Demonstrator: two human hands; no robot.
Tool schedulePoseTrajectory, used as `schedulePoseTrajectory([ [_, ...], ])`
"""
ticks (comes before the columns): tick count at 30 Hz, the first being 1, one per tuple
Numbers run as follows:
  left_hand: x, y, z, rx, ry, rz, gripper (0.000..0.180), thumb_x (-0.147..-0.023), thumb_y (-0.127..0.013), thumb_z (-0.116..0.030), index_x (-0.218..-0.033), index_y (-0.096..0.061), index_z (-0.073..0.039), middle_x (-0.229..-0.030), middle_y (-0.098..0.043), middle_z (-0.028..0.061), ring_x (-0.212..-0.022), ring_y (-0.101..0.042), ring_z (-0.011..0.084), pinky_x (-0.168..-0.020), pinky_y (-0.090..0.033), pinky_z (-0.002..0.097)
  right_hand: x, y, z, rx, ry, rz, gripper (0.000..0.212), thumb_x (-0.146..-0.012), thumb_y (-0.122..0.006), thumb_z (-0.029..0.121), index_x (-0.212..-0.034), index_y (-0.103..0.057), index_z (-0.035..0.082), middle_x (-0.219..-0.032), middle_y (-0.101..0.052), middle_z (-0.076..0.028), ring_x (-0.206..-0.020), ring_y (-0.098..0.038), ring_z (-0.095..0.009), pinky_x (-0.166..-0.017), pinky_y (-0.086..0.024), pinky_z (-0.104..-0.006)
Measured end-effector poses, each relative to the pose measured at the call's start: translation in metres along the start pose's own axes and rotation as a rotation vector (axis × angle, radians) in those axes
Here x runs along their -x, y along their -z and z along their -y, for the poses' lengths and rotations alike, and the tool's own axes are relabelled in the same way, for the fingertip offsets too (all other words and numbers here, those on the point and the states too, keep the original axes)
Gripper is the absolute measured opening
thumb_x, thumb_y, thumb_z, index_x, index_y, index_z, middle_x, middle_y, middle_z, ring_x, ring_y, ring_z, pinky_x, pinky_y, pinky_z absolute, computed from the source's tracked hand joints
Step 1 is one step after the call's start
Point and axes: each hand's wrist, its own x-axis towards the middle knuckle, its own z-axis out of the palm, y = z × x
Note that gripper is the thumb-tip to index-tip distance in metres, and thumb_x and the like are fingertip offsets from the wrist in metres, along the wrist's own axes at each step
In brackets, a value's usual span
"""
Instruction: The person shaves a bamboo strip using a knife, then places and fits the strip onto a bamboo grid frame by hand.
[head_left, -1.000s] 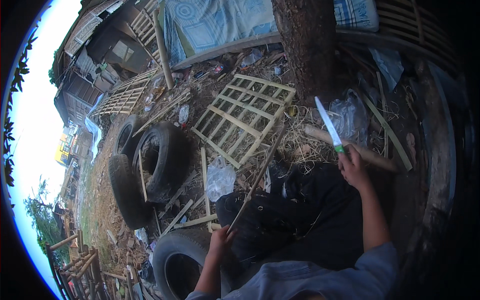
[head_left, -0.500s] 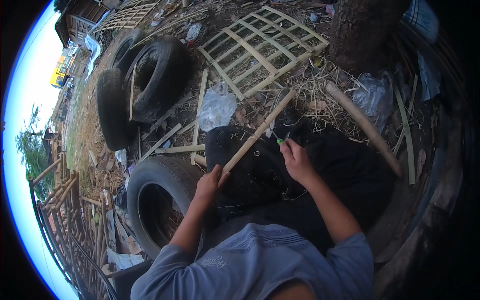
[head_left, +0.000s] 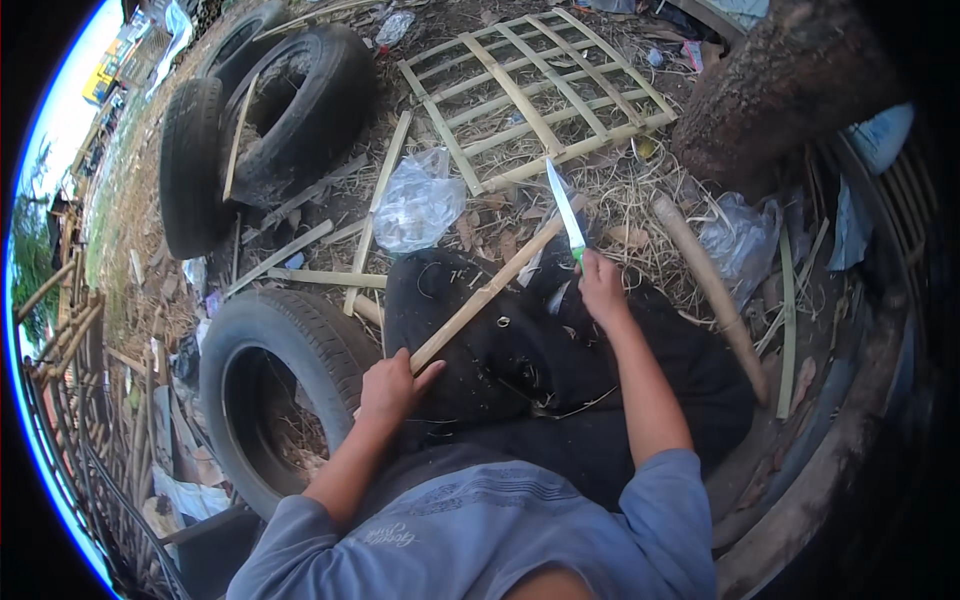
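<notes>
My left hand (head_left: 388, 388) is closed around the near end of a split bamboo strip (head_left: 480, 298), which slants up and to the right across my dark-trousered lap (head_left: 450, 370). In my right hand (head_left: 602, 290) is a knife (head_left: 566, 212) with a green handle, its bright blade pointing up and away from me. The blade passes close to the far end of the strip; whether they touch I cannot tell. Fine shavings lie scattered on the trousers.
Beyond my lap lies a woven bamboo lattice (head_left: 540, 85). Old tyres stand at the upper left (head_left: 310, 120), and another tyre (head_left: 225, 400) lies by my left arm. A clear plastic bag (head_left: 420, 200), a thick stick (head_left: 710, 290) and a tree trunk (head_left: 780, 90) are around me.
The knife has swung up and outward, so its whole blade now shows. My left hand and the bamboo strip sit slightly lower and further left as the view shifts.
</notes>
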Motion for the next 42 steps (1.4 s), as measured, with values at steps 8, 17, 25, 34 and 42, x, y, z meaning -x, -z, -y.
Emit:
schedulePoseTrajectory([
  [8,-0.008,-0.001,0.006,-0.026,-0.005,0.069,0.066,-0.085,-0.055,-0.062,-0.081,-0.058,0.003,-0.072,-0.063,0.0256,-0.071,-0.064,0.0425,-0.066,-0.052,0.0496,0.005,-0.015,-0.005,-0.212,-0.269,0.127,0.05,-0.103,-0.035,0.041,-0.078,-0.054,0.003,-0.058,-0.049,-0.002,-0.047,-0.048,-0.011,-0.044,-0.038,-0.0267],
  [17,-0.022,0.016,0.002,0.149,0.053,0.24,0.065,-0.083,-0.061,-0.059,-0.077,-0.064,0.006,-0.076,-0.064,0.0278,-0.077,-0.063,0.0447,-0.072,-0.051,0.0498,-0.012,0.006,0.03,-0.379,-0.424,0.223,0.045,-0.102,-0.038,0.045,-0.079,-0.051,0.008,-0.059,-0.042,0.004,-0.043,-0.039,-0.006,-0.037,-0.028,-0.021],
  [25,-0.027,0.016,0.002,0.123,0.101,0.255,0.063,-0.085,-0.061,-0.056,-0.072,-0.063,0.006,-0.074,-0.062,0.0291,-0.079,-0.062,0.0454,-0.073,-0.05,0.0502,0.007,-0.031,0.001,-0.204,-0.304,0.257,0.051,-0.103,-0.036,0.039,-0.07,-0.053,0.005,-0.055,-0.049,-0.003,-0.048,-0.048,-0.014,-0.048,-0.038,-0.0304],
  [34,-0.03,0.011,0.002,0.159,0.084,0.212,0.059,-0.084,-0.066,-0.05,-0.068,-0.06,0.007,-0.067,-0.059,0.029,-0.07,-0.06,0.0466,-0.065,-0.048,0.0498,-0.012,-0.013,0.018,-0.112,-0.241,0.214,0.048,-0.103,-0.034,0.042,-0.077,-0.054,0.006,-0.058,-0.042,0.004,-0.047,-0.04,-0.006,-0.043,-0.032,-0.0232],
  [42,-0.032,0.008,0.004,0.142,0.139,0.26,0.064,-0.082,-0.064,-0.057,-0.071,-0.063,0.006,-0.072,-0.062,0.0286,-0.075,-0.063,0.045,-0.072,-0.051,0.0491,0.045,-0.061,0.038,-0.064,-0.103,0.356,0.047,-0.103,-0.037,0.037,-0.074,-0.055,0.004,-0.058,-0.049,0.0,-0.052,-0.047,-0.01,-0.05,-0.038,-0.0282],
])
